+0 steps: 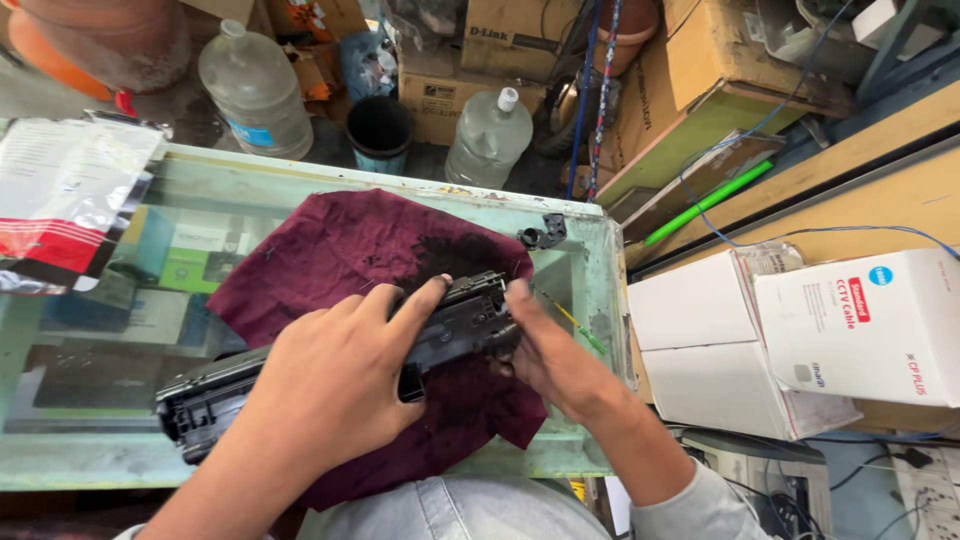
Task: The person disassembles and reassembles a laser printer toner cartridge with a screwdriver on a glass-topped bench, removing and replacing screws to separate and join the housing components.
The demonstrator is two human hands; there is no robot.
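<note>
A long black printer toner cartridge (205, 395) lies slantwise over a dark red cloth (340, 245) on a glass-topped counter (120, 330). My left hand (335, 385) lies across the cartridge's middle, with the thumb pressed on its upper edge. At the cartridge's right end, my right hand (555, 355) grips it with the fingers on its end cap. A black powder stain darkens the cloth just above the cartridge. A small black plastic part (543, 234) rests near the counter's far right corner.
A plastic bag (65, 195) with red and white print lies on the counter's left. Two large water bottles (255, 90), a dark cup (378, 130) and cardboard boxes stand beyond the counter. White boxes (800, 330) sit to the right, by a green stick (708, 202).
</note>
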